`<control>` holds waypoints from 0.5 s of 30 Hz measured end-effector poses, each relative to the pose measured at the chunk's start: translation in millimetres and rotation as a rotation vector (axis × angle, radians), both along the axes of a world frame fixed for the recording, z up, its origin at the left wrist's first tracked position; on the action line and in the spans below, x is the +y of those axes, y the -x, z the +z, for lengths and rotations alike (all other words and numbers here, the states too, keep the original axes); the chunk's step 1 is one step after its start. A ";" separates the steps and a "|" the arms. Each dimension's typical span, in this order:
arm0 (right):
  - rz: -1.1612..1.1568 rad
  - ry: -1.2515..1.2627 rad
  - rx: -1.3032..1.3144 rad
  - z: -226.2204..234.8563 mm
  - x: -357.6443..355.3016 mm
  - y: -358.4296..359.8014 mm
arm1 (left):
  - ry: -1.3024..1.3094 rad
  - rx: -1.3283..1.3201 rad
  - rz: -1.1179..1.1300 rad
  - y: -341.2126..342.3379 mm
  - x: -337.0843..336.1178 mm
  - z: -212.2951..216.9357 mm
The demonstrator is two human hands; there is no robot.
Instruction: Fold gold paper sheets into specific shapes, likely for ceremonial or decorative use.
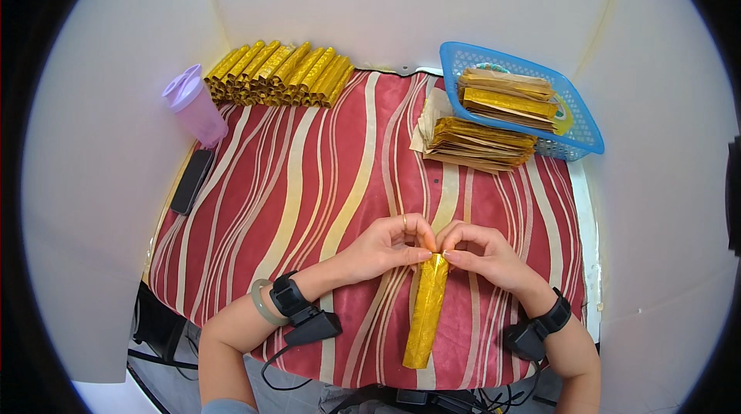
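A table (309,182) draped in a red cloth with cream wavy stripes is hemmed in by white walls. Near its front edge, a gold foil roll (427,310) is pinched at its far end by the closed fingertips of the left hand (382,248) and right hand (482,253). A black phone (191,181) lies at the left edge, a lilac jug (194,108) beyond it. Finished rolls (279,74) are lined along the far edge; a foil stack (475,144) rests beside a blue basket (587,132) at the far right corner.
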State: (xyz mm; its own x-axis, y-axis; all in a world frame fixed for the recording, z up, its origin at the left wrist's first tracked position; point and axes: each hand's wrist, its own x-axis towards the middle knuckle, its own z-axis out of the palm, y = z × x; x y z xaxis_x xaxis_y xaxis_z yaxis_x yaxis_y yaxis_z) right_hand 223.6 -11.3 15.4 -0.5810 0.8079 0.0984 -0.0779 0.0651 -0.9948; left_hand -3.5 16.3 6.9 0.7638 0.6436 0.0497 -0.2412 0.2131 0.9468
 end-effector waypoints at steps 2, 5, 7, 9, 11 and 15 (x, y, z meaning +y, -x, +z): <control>0.017 0.028 -0.009 3.6 0.1 -1.8 | -0.006 -0.014 0.011 -0.7 -0.6 0.3; 0.018 -0.096 0.039 1.0 2.1 -3.1 | 0.054 -0.066 0.042 -1.4 -1.2 1.6; 0.021 -0.089 0.038 2.6 2.4 -3.6 | 0.053 -0.084 0.050 -1.2 -0.7 2.7; 0.025 -0.082 0.038 3.2 2.2 -3.3 | 0.018 -0.078 0.045 -0.8 -0.1 -1.0; 0.024 -0.106 0.014 2.7 2.0 -3.6 | -0.016 -0.072 0.038 -1.0 0.1 -2.1; 0.023 -0.108 -0.009 3.0 2.3 -3.1 | -0.001 -0.048 0.029 -0.8 0.2 -2.1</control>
